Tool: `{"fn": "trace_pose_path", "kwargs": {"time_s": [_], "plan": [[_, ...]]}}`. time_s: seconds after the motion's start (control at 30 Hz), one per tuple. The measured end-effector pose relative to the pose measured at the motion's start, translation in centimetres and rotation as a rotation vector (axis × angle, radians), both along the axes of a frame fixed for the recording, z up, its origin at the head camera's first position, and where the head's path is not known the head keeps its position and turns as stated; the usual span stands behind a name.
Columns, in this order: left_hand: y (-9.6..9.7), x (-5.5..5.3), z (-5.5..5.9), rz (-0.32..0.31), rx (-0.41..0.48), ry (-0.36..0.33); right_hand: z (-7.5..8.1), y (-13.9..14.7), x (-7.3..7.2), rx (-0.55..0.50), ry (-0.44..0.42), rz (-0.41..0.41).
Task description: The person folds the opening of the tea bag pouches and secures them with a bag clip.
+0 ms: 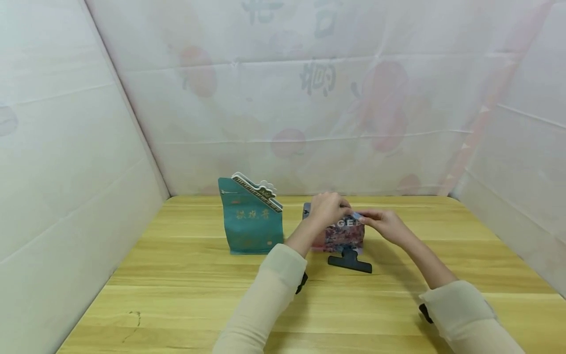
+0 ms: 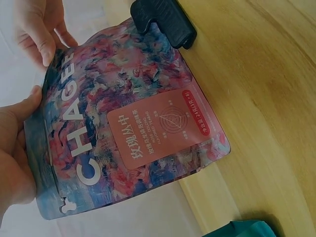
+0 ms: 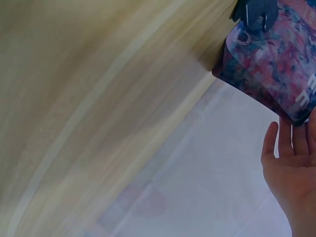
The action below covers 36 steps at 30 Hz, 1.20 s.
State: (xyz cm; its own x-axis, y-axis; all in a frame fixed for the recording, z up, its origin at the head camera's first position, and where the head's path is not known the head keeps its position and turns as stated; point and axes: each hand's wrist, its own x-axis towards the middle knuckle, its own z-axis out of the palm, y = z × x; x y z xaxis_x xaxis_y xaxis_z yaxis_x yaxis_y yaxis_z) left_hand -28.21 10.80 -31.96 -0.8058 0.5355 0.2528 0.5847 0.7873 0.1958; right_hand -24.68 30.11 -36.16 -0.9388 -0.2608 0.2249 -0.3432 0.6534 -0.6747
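Observation:
A pouch with a pink and blue painted pattern and CHAGEE lettering (image 2: 108,74) stands upright on the table. My left hand (image 1: 327,209) grips its top edge, thumb on the printed front in the left wrist view and fingers behind. At the top right corner my right hand (image 1: 389,227) pinches the edge between thumb and fingers; the right wrist view shows that hand (image 3: 294,165) with its fingertips at the pouch's top. A black wide-jawed clip (image 1: 350,261) lies on the table right before the pouch's base.
Left of the pouch stands a teal bag (image 1: 249,226), its top right corner folded down under a white decorated clip (image 1: 258,191). The wooden table (image 1: 185,295) ends at a pale printed cloth (image 1: 283,108) behind, with cloth walls at both sides.

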Motion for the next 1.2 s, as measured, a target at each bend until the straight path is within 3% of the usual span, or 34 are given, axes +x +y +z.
{"fn": "trace_pose_path", "kwargs": {"time_s": [0.23, 0.53, 0.9, 1.03, 1.2], "plan": [[-0.1, 0.0, 0.1, 0.019, -0.001, -0.032, 0.0, 0.5, 0.3, 0.015, -0.029, 0.039], [-0.1, -0.1, 0.1, 0.041, -0.011, -0.051, -0.2, -0.3, 0.1, 0.295, 0.329, -0.009], [-0.2, -0.1, 0.3, 0.066, 0.0, -0.034, -0.6, -0.7, 0.0, 0.309, 0.531, -0.021], [-0.1, 0.0, 0.4, 0.06, -0.01, -0.026, -0.6, -0.6, 0.1, 0.305, 0.505, -0.029], [0.0, 0.0, 0.5, 0.064, -0.008, -0.037, -0.2, -0.5, 0.3, 0.274, 0.355, -0.041]]}}
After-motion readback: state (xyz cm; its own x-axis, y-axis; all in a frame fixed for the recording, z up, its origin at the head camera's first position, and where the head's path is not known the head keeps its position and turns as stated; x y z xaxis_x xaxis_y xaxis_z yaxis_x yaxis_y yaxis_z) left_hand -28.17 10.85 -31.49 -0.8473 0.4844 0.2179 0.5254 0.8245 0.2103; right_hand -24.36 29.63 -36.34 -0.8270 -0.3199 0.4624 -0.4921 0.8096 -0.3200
